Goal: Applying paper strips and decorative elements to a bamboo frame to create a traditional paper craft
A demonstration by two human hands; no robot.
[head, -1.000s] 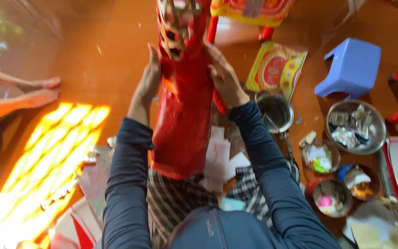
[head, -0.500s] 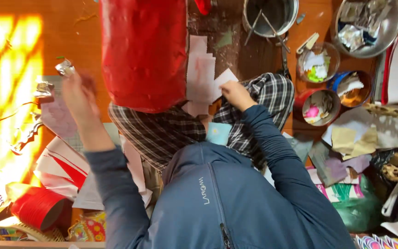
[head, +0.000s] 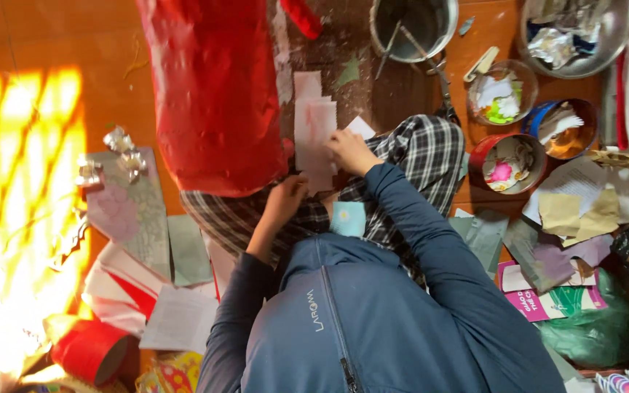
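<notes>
Red papier-mâché form [head: 212, 94], large and glossy, lies on the wooden floor [head: 52, 36] against the seated person's plaid-trousered knees. Pale pink paper strips [head: 313, 127] lie just beside it on the lap. Right hand [head: 349, 151]: fingers pinched on the lower edge of the strips, grip narrow, holding them. Left hand [head: 284, 200]: at the bottom rim of the red form, touching it; whether the grip closes on anything cannot be told. Steel pot [head: 413, 29] with tools stands beyond the knees. Round red tin [head: 507, 161] of paper scraps sits at the right, near a blue-rimmed tin [head: 563, 129].
</notes>
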